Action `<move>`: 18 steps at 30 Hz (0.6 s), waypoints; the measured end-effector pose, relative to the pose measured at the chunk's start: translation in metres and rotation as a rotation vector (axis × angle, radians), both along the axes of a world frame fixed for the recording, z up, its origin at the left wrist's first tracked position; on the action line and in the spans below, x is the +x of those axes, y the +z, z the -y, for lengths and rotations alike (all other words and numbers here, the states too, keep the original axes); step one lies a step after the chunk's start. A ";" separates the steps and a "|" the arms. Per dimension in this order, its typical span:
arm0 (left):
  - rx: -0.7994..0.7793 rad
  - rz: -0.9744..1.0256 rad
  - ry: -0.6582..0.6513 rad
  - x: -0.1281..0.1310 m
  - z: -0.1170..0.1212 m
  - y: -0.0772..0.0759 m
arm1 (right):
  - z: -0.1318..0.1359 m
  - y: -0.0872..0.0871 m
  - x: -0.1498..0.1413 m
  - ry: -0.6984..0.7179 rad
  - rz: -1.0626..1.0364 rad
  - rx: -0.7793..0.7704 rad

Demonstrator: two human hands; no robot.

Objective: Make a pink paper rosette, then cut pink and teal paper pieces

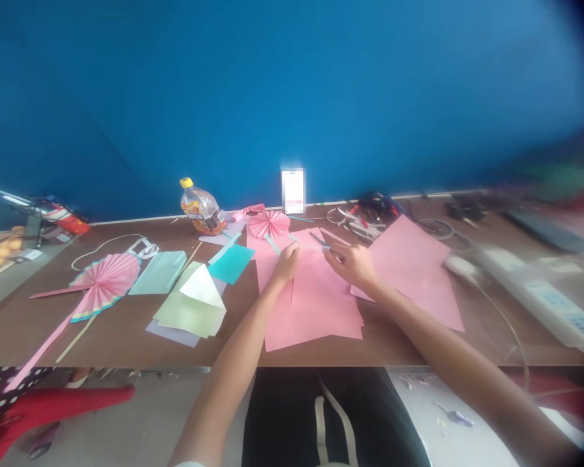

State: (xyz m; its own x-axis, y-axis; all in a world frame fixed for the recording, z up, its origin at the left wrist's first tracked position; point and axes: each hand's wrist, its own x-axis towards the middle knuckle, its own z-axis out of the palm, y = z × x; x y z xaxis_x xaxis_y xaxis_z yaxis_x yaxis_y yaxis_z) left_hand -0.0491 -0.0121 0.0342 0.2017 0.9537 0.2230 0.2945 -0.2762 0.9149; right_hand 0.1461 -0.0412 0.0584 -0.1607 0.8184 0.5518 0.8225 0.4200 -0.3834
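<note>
My left hand (287,261) is closed over the pink paper sheets (316,311) at the middle of the table. A small bluish bit shows at its fingertips, too small to name, and a pale blue strip (273,245) lies just left of them. With fingers curled, my right hand (351,261) rests above the same sheets and pinches a thin blue-grey strip (319,240), which points up and left. Behind my left hand lies a pleated pink paper rosette (269,224). More pink sheets (413,272) lie to the right of my right hand.
Left are folded green paper (192,311), a teal sheet (231,263), a light green packet (158,272) and a pink pleated fan (106,282). A drink bottle (202,211) stands behind. Right are a power strip (547,298) and cables. A blue wall (292,97) borders the table.
</note>
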 end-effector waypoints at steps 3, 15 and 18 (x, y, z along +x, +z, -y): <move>-0.003 0.003 -0.006 0.000 0.000 0.000 | 0.000 0.000 0.000 -0.012 0.005 -0.004; 0.011 0.040 -0.040 -0.001 0.003 0.002 | -0.001 -0.001 -0.001 -0.020 0.020 -0.012; 0.024 0.047 -0.031 0.001 0.002 0.000 | 0.000 -0.002 -0.001 -0.033 0.027 -0.022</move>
